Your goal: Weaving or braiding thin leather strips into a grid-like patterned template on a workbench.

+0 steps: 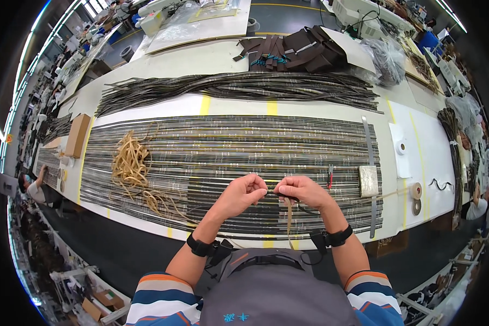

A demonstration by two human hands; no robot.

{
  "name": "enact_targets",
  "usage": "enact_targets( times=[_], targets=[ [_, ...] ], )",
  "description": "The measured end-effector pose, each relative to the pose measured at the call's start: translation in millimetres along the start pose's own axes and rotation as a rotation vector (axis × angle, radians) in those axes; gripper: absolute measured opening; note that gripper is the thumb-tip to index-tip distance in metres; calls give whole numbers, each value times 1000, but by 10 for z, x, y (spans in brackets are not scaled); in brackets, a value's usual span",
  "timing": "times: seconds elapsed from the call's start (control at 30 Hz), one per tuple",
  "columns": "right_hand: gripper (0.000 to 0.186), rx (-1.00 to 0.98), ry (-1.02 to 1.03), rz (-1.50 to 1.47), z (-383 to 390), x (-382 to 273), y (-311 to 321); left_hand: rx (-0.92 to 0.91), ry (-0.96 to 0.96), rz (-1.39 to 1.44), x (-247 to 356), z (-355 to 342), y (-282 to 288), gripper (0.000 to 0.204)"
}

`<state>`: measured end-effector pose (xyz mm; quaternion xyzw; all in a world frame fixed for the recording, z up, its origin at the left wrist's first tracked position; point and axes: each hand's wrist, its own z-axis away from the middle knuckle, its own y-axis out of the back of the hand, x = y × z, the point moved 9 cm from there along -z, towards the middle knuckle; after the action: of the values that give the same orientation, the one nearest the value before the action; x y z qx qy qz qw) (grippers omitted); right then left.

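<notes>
My left hand and my right hand are close together above the near half of the table, fingertips almost meeting. The right thumb and finger pinch a thin dark strip. A length of tan tape hangs below that hand toward the table's near edge. My left fingers are also pinched; what they hold, if anything, is too small to make out. Beneath both hands lie many long dark strips side by side. A loose heap of tan tape rests on them at left.
A metal bar crosses the strips at right, with a wrapped block on it. Red-handled cutters lie nearby. Tape rolls sit farther right. A cardboard box stands left. Bundled dark strips and brown fabric pieces lie beyond.
</notes>
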<state>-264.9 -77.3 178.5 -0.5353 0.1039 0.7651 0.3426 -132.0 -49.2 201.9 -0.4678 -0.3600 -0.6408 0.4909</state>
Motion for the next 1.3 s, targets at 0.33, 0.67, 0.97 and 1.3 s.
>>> enact_targets(
  times=[0.33,0.67,0.97,1.3],
  targets=[
    [30,34,63,-15,-230,-106,-122,-3,-68,-87,178,-37,231,11],
    [31,-110,14,-405,-468,33,-620,-90,-611,-577,831,386,271,11],
    [27,-75,12,-433,-519,-160,-970,-55,-751,-571,796,653,520,11],
    [35,-181,22,-458,-635,-94,-1284,-25,-893,-616,833,939,784,12]
  ],
)
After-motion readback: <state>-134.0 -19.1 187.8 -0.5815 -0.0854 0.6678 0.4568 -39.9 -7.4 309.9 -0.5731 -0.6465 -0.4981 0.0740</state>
